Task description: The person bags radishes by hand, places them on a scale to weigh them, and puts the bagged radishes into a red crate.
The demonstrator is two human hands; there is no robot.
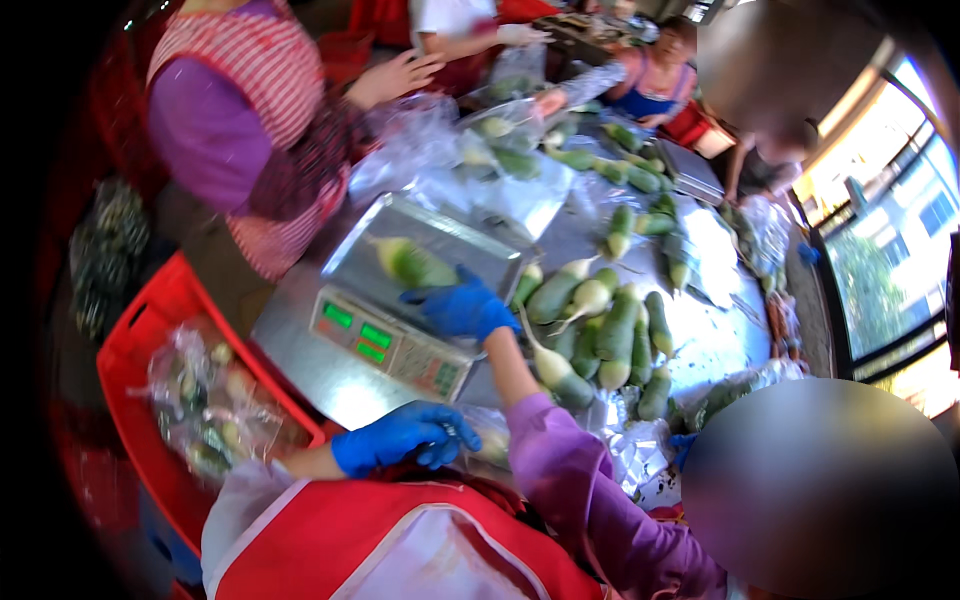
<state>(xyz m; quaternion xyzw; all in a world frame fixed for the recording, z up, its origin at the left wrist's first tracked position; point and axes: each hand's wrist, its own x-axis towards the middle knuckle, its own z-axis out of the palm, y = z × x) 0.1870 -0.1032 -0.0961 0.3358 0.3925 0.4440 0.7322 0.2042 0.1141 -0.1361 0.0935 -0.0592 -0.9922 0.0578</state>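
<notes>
My right hand (462,303), in a blue glove, reaches over the steel tray (350,262) of a digital scale (385,345). Its fingers are around the thick end of a green-and-white radish (410,263) lying on the tray; slight blur softens the contact. My left hand (405,438), also blue-gloved, hovers by the scale's front edge. Its fingers are loosely bent and somewhat apart, with nothing visible in them. Beside it is a clear plastic bag (488,440) with pale contents. Right of the scale lies a pile of green radishes (615,335).
A red crate (150,345) of bagged vegetables stands at left. Across the metal table (280,325), a person in a striped apron (265,80) stands near clear bags (410,150). Another person's hand (548,102) is near farther radishes (630,172). Another scale (690,170) sits at the far right.
</notes>
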